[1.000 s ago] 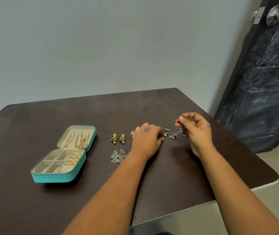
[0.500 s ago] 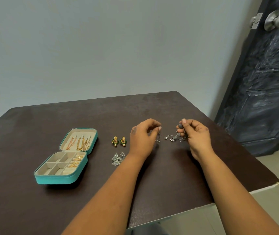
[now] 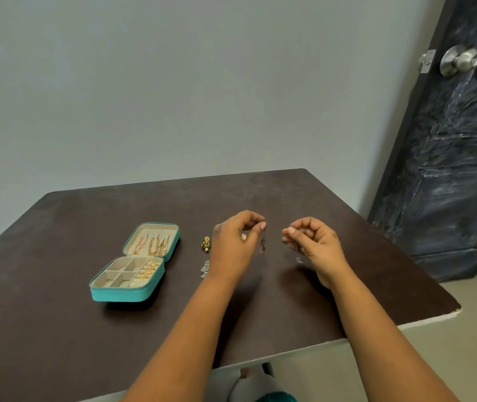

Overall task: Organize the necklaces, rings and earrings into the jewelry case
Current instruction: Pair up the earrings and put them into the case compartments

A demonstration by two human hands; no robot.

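Teal and lined in cream, the jewelry case (image 3: 133, 274) lies open at about nine o'clock on the dark table (image 3: 57, 329), well apart from both hands; its raised lid already carries the gold necklaces (image 3: 152, 244), hung in a row, and the ring rolls in the tray hold the gold rings (image 3: 147, 271), while the four square compartments beside them look bare. So, as I judge it, necklaces and rings are put away and the earrings remain. Between case and hands, a green and gold earring (image 3: 206, 244) and a silver filigree pair (image 3: 205, 268) rest on the wood, partly hidden by the left wrist. The left hand (image 3: 233, 245) is raised at centre, thumb and forefinger pinched on a silver drop earring (image 3: 262, 245) that dangles from them, with something small and pinkish, too blurred to name, just at its knuckles. At two o'clock from it the right hand (image 3: 315, 245) is curled, pinching the blurred mate earring (image 3: 299, 258), which hangs below its fingers. Half a second earlier the hands were near together over a silver cluster on the table; now they are apart, each lifting one piece clear, and the camera tilts up, showing more wall
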